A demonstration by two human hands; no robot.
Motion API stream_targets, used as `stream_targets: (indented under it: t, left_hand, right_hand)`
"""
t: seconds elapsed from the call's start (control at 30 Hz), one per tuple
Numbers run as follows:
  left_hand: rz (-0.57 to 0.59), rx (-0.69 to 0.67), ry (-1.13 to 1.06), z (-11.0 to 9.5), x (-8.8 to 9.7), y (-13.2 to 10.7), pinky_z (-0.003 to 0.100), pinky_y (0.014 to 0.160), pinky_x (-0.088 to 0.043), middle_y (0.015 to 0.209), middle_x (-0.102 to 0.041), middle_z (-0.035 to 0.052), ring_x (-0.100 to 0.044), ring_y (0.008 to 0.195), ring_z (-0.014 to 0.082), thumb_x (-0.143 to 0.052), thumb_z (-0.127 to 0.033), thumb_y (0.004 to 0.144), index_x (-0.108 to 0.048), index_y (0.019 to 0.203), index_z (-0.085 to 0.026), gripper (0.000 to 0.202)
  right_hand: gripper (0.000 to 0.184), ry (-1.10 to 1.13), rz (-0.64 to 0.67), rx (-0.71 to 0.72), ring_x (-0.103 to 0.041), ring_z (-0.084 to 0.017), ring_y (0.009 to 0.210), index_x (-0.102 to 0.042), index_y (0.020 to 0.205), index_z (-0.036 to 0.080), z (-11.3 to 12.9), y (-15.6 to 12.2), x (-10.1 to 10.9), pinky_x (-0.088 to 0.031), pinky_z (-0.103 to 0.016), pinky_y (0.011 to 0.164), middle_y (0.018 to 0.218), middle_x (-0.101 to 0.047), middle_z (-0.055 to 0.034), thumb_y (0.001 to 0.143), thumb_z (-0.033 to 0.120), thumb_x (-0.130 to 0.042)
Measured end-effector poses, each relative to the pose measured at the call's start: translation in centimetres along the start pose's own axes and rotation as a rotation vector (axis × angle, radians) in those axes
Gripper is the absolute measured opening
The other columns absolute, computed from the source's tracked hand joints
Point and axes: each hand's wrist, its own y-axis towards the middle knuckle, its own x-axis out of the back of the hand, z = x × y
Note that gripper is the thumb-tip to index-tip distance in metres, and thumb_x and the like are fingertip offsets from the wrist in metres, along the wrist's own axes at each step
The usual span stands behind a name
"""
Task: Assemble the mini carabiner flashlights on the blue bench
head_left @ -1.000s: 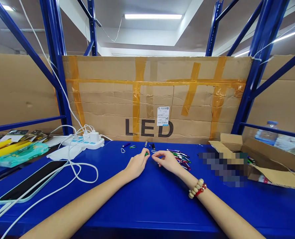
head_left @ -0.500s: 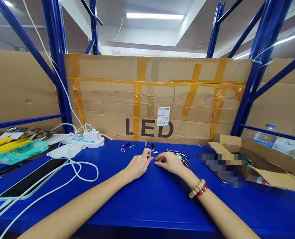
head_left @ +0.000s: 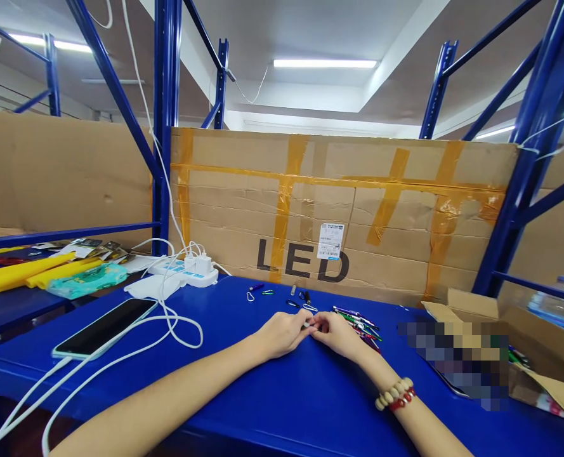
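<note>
My left hand (head_left: 284, 333) is closed in a pinch around a small pale piece (head_left: 305, 325), too small to name. Its fingertips meet those of my right hand (head_left: 341, 335), which is also pinched; what it grips is hidden. Just behind my hands lie a silver carabiner clip (head_left: 310, 308), a dark small piece (head_left: 293, 303) and a grey cylinder (head_left: 294, 290). Further left rest a purple piece with a silver clip (head_left: 250, 296) and a green carabiner (head_left: 268, 292). Beside my right hand is a pile of coloured metallic sticks (head_left: 358, 317), partly covered by the hand.
A phone (head_left: 105, 327) with white cables (head_left: 181, 317) lies on the left of the blue table, near a white power strip (head_left: 200, 276). An open cardboard box (head_left: 538, 330) stands at the right. A large cardboard panel (head_left: 224, 216) closes off the back.
My hands have come together; the fingertips were slightly apart before. The view has swung left and upward, shifting the scene right and down. A dark piece behind my left hand now shows.
</note>
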Motion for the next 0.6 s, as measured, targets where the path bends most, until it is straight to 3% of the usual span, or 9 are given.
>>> stream_targets:
  t: [0.6]
  left_hand:
    - [0.042, -0.221, 0.191, 0.19, -0.29, -0.31, 0.022, 0.046, -0.037, 0.065, -0.062, 0.0013, -0.06, 0.057, 0.0175, -0.046, -0.027, 0.083, -0.056, 0.078, -0.018, 0.014]
  right_hand:
    - [0.01, 0.068, 0.158, 0.079, -0.052, -0.015, 0.059, -0.063, 0.078, 0.013, 1.05, -0.02, 0.58, -0.039, -0.022, 0.052, 0.069, -0.061, -0.0011, 0.07, 0.012, -0.058]
